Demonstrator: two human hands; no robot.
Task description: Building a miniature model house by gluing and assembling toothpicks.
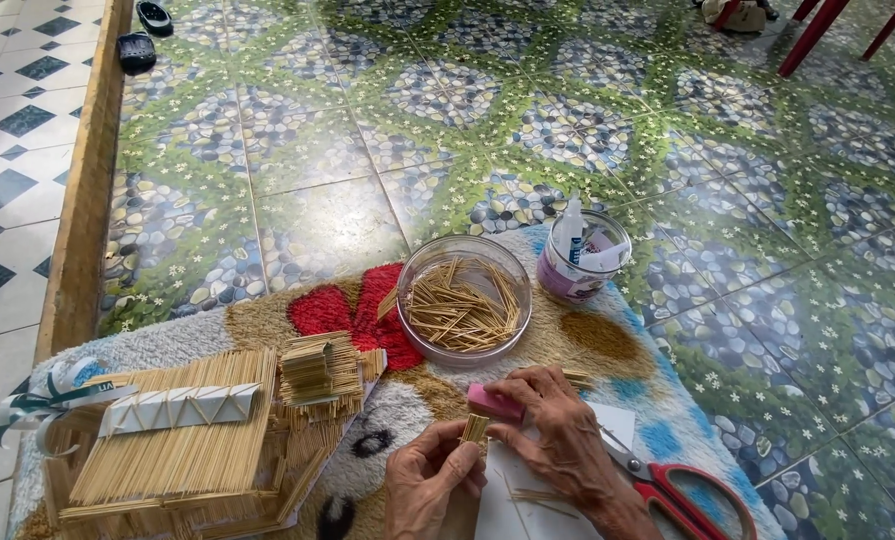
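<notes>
1. I see my left hand [429, 488] low in the view, its fingers pinched around the lower end of a small bundle of sticks [475, 429] that stands upright.
2. My right hand [557, 437] sits just beside it, touching the bundle from the right; its fingers are curled shut around a pink block [494, 403], which rests just above the top of the bundle.
3. Whether the pink block actually presses on the stick ends I cannot tell from this angle; it looks very close.
4. Under both hands lies a white sheet of paper [527, 500] with a few loose sticks on it.
5. Just right of my right wrist are red-handled scissors [682, 487], lying flat.
6. Beyond the hands, a clear round bowl [464, 298] holds a heap of loose sticks.
7. Further out to the right of that bowl stands a clear cup [582, 256] with a glue bottle inside.
8. To the left of my left hand sits a model house of sticks [192, 430], with a white zigzag strip along its roof.
9. All of this rests on a shaggy patterned rug [607, 345] laid on a tiled floor [327, 130].
</notes>
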